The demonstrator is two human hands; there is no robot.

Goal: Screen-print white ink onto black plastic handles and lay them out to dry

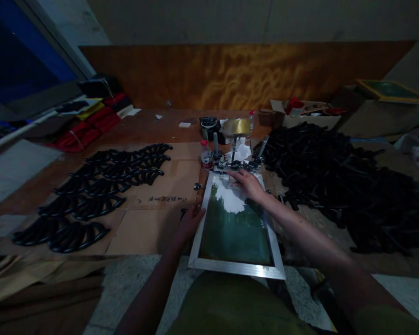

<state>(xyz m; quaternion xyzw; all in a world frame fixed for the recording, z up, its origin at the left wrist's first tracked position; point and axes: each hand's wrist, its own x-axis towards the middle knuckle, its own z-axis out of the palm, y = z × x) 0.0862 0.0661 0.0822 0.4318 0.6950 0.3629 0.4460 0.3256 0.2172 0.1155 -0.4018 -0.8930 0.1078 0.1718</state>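
Note:
A silver-framed printing screen (pixel 235 237) with green mesh lies ahead of me, attached at its far end to a metal clamp (pixel 235 164). White ink (pixel 230 199) spreads over the mesh's far part. Near the clamp, my right hand (pixel 249 185) is closed on a small pale scraper (pixel 233 180), partly hidden by the fingers. My left hand (pixel 192 219) is at the screen's left edge; its fingers are dim and partly hidden. A small black piece (pixel 183 213) shows just beside it, and I cannot tell whether it is held.
Rows of curved black handles (pixel 91 195) lie on cardboard (pixel 150 186) to the left. A large heap of black handles (pixel 328 172) covers the right. A red-capped bottle (pixel 206 156), a tape roll (pixel 236 127) and an open box (pixel 310 118) stand farther back.

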